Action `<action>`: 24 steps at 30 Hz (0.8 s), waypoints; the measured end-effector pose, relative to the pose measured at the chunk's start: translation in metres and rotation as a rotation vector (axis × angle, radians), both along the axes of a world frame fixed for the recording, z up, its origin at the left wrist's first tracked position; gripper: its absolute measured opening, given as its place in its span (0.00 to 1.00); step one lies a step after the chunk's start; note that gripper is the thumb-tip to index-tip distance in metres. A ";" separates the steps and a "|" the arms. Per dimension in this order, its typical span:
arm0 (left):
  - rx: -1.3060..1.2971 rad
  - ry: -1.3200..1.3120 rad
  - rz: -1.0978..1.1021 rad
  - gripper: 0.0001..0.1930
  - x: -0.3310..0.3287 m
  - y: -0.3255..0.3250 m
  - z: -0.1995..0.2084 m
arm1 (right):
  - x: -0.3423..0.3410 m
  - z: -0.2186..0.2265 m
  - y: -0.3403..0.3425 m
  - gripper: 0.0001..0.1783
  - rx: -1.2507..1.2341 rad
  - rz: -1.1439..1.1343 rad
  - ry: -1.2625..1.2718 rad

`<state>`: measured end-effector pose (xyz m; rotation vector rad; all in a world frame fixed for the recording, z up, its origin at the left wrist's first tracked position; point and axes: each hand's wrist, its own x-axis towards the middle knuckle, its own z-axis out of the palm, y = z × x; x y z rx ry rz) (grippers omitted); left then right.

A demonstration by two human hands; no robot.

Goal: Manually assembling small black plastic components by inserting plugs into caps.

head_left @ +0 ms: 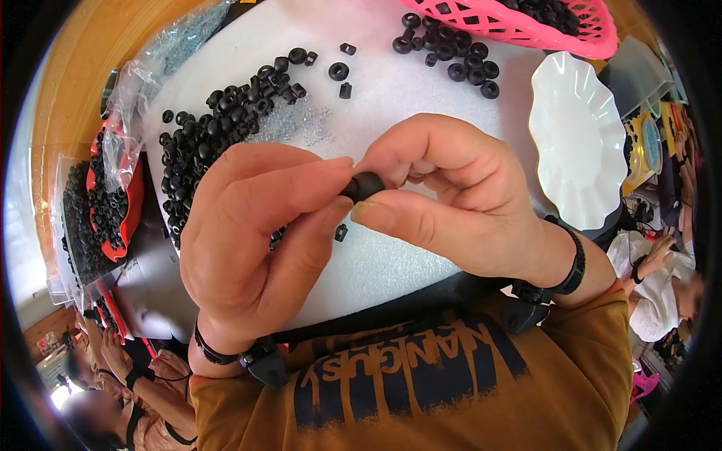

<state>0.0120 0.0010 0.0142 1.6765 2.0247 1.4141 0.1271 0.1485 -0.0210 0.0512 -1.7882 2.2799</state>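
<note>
Over the white foam sheet (391, 259), my two hands meet at a small round black plastic part (366, 186). My left hand (244, 225) is closed, thumb and forefinger pinching the part's left side. From the right, my right hand (466, 199) grips the same part between thumb and fingertips, its other fingers curled. The fingertips hide some of the part, so I cannot tell whether it is one piece or two. A large heap of similar black parts (218, 124) spreads behind my left hand. Small silvery bits (304, 120) lie beside that heap.
A pink basket (496, 26) of black parts stands at the far right, with several finished-looking round pieces (451, 49) before it. A white scalloped dish (579, 143) sits to the right. A red tray (134, 199) and clear bags (139, 98) are at left. Other people sit on both sides.
</note>
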 end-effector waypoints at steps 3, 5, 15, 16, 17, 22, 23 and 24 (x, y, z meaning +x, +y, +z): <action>-0.021 0.088 0.022 0.10 0.000 -0.001 0.004 | 0.000 0.000 -0.001 0.12 0.003 -0.009 0.003; -0.088 0.204 -0.012 0.12 -0.004 -0.002 0.009 | 0.000 0.000 -0.001 0.12 0.001 -0.020 0.010; -0.154 -0.207 0.170 0.12 0.008 -0.005 0.017 | 0.000 0.000 -0.001 0.12 0.178 -0.047 0.053; -0.196 -0.199 0.169 0.12 0.008 -0.007 0.020 | 0.000 0.000 -0.001 0.11 0.203 -0.055 0.056; -0.239 -0.191 0.166 0.12 0.008 -0.007 0.022 | 0.000 0.001 0.000 0.11 0.202 -0.055 0.055; -0.233 -0.025 0.151 0.11 0.008 -0.006 0.028 | 0.000 0.003 -0.002 0.11 0.154 -0.023 0.045; -0.228 0.021 0.153 0.11 0.007 -0.005 0.028 | 0.000 0.003 -0.002 0.11 0.154 -0.024 0.044; -0.229 0.020 0.153 0.11 0.007 -0.005 0.027 | 0.000 0.002 -0.003 0.10 0.146 -0.021 0.037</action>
